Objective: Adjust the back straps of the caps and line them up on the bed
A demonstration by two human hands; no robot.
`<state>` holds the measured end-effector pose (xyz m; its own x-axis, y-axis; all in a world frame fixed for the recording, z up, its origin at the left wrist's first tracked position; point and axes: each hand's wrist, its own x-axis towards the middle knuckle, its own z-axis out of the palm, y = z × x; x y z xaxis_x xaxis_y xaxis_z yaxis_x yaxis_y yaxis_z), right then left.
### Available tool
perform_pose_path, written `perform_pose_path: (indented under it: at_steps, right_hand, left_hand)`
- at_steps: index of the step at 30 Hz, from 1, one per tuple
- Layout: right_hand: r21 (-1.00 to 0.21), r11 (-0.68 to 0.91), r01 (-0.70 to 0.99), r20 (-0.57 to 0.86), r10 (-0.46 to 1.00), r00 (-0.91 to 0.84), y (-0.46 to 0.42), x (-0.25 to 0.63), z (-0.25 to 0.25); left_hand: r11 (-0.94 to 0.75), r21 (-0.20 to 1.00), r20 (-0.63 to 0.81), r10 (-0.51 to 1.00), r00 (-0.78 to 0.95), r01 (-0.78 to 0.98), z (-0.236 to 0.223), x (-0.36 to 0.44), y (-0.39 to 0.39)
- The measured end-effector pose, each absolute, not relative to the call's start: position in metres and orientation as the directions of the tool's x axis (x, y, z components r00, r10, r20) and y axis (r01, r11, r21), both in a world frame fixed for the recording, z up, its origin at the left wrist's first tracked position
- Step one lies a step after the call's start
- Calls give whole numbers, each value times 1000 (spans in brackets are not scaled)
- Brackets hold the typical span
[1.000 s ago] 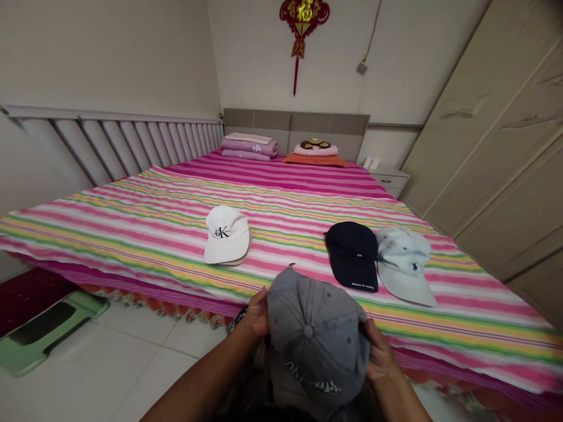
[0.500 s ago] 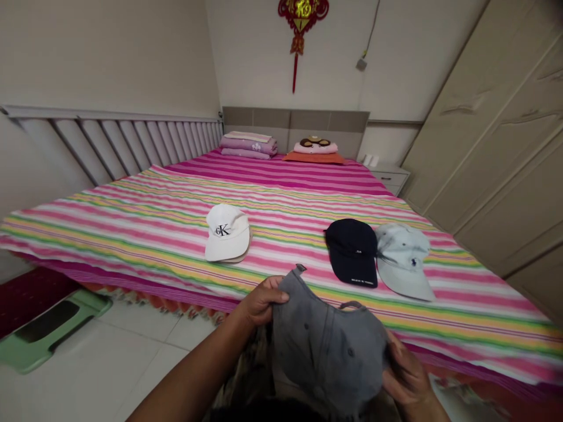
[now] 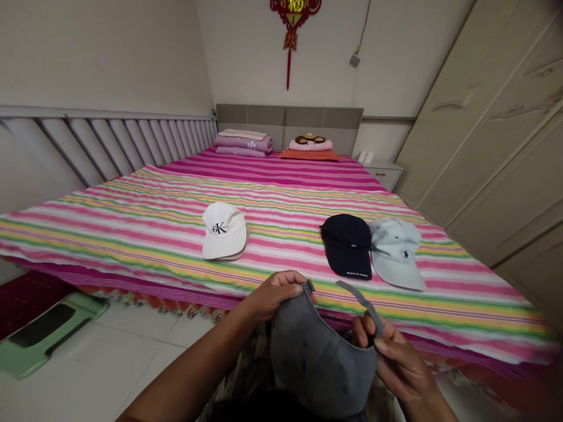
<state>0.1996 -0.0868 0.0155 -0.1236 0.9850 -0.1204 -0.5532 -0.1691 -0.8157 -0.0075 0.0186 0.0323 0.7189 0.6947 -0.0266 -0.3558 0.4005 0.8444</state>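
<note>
I hold a grey baseball cap in front of me, its back strap end turned up towards the bed. My left hand is closed on the left strap end with its buckle. My right hand pinches the loose strap on the right side. On the striped bed lie a white cap with a black logo, a dark navy cap and a pale washed cap that touches the navy one.
Folded purple bedding and an orange and pink pillow stack lie at the headboard. A wardrobe lines the right side, a bedside table stands beside it. A green step stool sits on the tiled floor at left.
I have turned the grey cap so its crown faces down and the back opening faces up. My right hand has shifted from the cap's side to the loose strap.
</note>
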Motion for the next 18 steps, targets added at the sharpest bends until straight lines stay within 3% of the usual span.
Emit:
perform_pose_path:
  at_steps: [10, 18]
  right_hand:
    - [-827, -83, -556, -43, 996, -84, -90, 190, 20]
    - [-781, -129, -611, 19, 973, -229, -78, 176, 41]
  left_hand:
    - [397, 866, -60, 686, 725, -303, 36, -3, 14]
    - [443, 843, -46, 625, 779, -305, 35, 2, 10]
